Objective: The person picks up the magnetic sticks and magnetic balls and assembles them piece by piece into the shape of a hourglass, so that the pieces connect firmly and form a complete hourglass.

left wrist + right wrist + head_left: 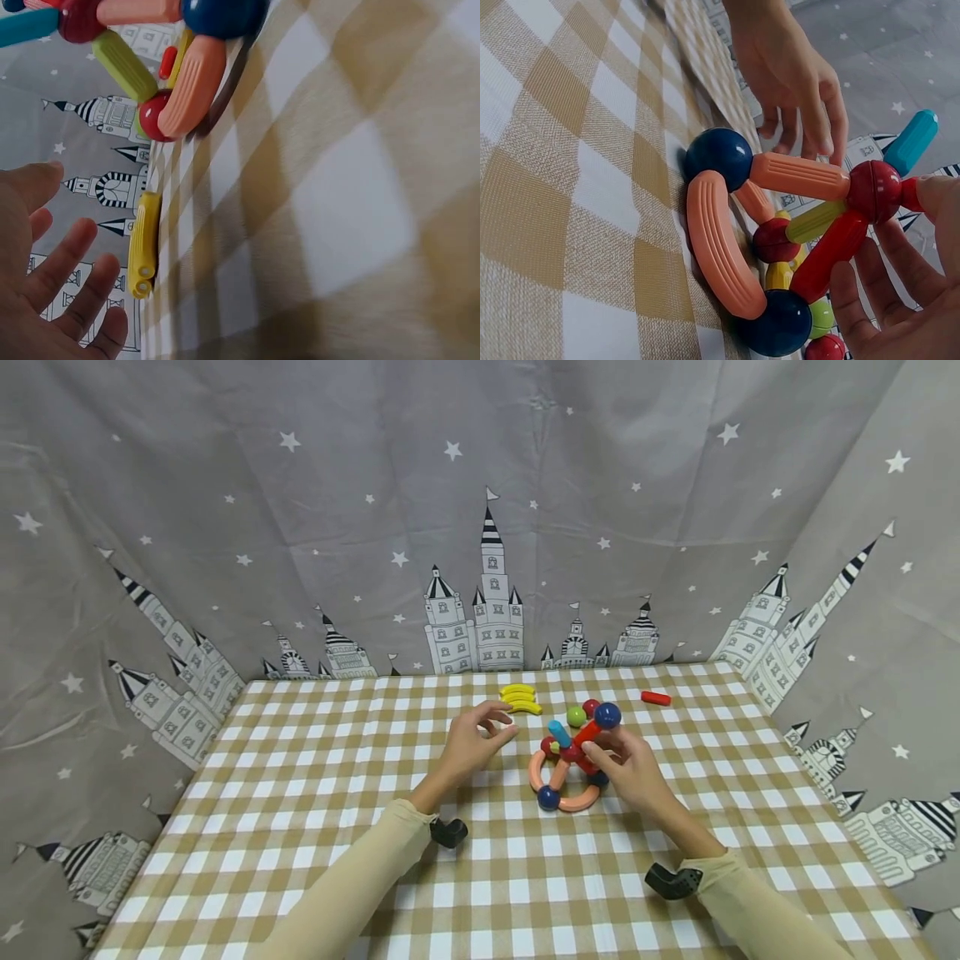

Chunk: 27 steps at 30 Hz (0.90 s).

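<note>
A structure of toy magnetic rods and balls stands on the table, with curved orange rods (577,800) and dark blue balls (718,159) at its base. A red ball (874,191) joins orange, yellow-green, red and light blue rods above it. My right hand (633,772) pinches a red rod (587,732) at this ball; a dark blue ball (607,716) tops that rod. In the right wrist view, the thumb covers part of the rod. To the left of the structure, my left hand (474,743) hovers with loosely bent, spread fingers and holds nothing.
Curved yellow rods (520,697) lie beyond my left hand. A green ball (576,717) and a red ball (591,707) are behind the structure. One loose red rod (656,698) lies at the back right. The checked tablecloth (300,827) meets a grey castle-print curtain (337,568).
</note>
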Tool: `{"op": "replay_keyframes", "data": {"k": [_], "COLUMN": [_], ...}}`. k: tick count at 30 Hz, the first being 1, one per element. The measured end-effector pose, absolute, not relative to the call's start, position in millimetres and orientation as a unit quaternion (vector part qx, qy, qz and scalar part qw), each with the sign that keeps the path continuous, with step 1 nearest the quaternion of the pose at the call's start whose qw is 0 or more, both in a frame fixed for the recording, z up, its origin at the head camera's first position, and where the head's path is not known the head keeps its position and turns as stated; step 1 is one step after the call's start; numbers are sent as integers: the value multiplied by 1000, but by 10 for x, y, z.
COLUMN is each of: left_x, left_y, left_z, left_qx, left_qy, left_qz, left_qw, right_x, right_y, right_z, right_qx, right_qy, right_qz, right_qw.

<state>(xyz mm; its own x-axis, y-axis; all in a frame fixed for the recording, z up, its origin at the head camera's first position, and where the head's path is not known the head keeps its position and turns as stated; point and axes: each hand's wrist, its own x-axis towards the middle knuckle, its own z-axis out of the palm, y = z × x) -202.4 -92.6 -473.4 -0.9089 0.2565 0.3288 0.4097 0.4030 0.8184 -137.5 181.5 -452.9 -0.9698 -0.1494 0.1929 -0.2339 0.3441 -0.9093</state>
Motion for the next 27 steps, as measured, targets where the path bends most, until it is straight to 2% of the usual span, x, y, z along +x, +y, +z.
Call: {"op": "replay_keyframes", "data": {"k": [12, 27], "left_x": [-2417, -2579], "left_y": [-655, -317], "left_z": [-4625, -4566], "left_qx": [-218, -284], "left_qy": [-893, -886], "left_qz": [-391, -367], "left_qw": [45, 7], "right_x": [-1373, -1401], "right_y": [1832, 1841], "right_z": [-4498, -4547], "right_qx": [118, 117], "right_qy": [-820, -819], "right_qz": [560, 560], "right_qw": [32, 34]}}
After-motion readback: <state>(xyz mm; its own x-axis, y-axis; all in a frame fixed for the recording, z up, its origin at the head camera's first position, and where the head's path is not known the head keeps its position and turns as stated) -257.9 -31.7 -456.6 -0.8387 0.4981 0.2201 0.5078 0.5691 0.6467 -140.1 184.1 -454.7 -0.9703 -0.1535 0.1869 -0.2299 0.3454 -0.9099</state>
